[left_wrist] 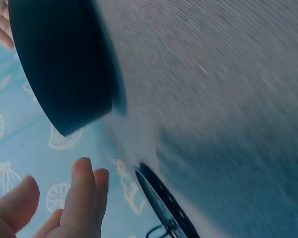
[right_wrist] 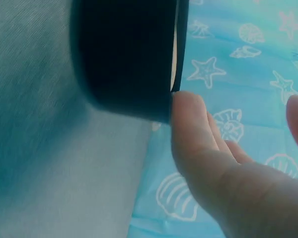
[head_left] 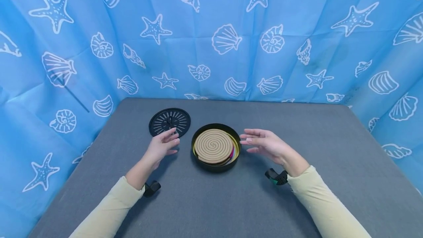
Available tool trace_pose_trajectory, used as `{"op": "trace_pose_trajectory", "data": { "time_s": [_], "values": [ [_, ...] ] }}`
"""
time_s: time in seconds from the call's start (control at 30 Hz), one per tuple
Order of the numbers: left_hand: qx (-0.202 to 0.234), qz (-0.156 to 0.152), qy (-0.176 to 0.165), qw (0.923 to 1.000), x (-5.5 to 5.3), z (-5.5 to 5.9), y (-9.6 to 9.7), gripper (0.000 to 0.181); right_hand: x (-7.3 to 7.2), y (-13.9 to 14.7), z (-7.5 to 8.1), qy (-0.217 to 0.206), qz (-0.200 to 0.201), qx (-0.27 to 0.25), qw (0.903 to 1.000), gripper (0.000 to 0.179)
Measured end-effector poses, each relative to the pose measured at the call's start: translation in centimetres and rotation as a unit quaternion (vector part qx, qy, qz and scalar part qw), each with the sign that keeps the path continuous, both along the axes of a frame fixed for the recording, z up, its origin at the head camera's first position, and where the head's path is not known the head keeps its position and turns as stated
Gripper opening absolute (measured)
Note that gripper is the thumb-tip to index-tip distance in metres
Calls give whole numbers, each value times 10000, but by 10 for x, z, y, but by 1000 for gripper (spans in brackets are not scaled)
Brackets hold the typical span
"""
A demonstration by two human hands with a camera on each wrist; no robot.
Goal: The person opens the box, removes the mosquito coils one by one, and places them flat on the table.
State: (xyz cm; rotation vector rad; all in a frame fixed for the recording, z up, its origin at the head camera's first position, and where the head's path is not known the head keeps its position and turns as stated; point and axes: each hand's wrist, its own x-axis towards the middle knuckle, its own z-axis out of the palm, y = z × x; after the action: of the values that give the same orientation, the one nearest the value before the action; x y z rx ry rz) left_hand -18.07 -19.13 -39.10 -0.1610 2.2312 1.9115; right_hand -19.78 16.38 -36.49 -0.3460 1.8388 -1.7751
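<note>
A round black tin (head_left: 216, 169) stands mid-table with a tan spiral mosquito coil (head_left: 213, 145) lying flat on top inside it. Yellow and pink edges (head_left: 232, 152) peek out under the coil on its right side. To the tin's left, my left hand (head_left: 162, 146) hovers with relaxed fingers, holding nothing. It partly overlaps a black slotted lid (head_left: 156, 122) behind it in the head view. My right hand (head_left: 266, 144) is at the tin's right, fingers extended, fingertips close by the rim. In the right wrist view, one fingertip (right_wrist: 187, 104) overlaps the tin's edge (right_wrist: 124, 54).
The grey table (head_left: 314, 131) carries the tin and the lid, which lies toward the back left. A blue curtain (head_left: 198, 47) with white shells and starfish rises behind the table and along both sides. Black straps (head_left: 277, 176) sit at both wrists.
</note>
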Motion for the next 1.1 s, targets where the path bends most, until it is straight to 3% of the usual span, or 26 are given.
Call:
{"op": "trace_pose_trajectory", "data": {
  "time_s": [0.37, 0.53, 0.67, 1.1],
  "values": [
    [160, -719, -297, 9968, -8, -6, 30, 70, -4, -20, -8, -349, -121, -615, 9974, 60],
    [-170, -1058, -254, 9939, -11, -7, 38, 78, -5, -26, -8, -512, -130, -756, 9957, 62],
    [-435, -1143, -285, 9921, -12, -10, 41, 83, -5, -30, -7, -577, -79, -809, 9950, 64],
    [-694, -1301, -224, 9888, -14, -13, 39, 86, -8, -33, -9, -622, 185, -759, 9950, 64]
  ]
}}
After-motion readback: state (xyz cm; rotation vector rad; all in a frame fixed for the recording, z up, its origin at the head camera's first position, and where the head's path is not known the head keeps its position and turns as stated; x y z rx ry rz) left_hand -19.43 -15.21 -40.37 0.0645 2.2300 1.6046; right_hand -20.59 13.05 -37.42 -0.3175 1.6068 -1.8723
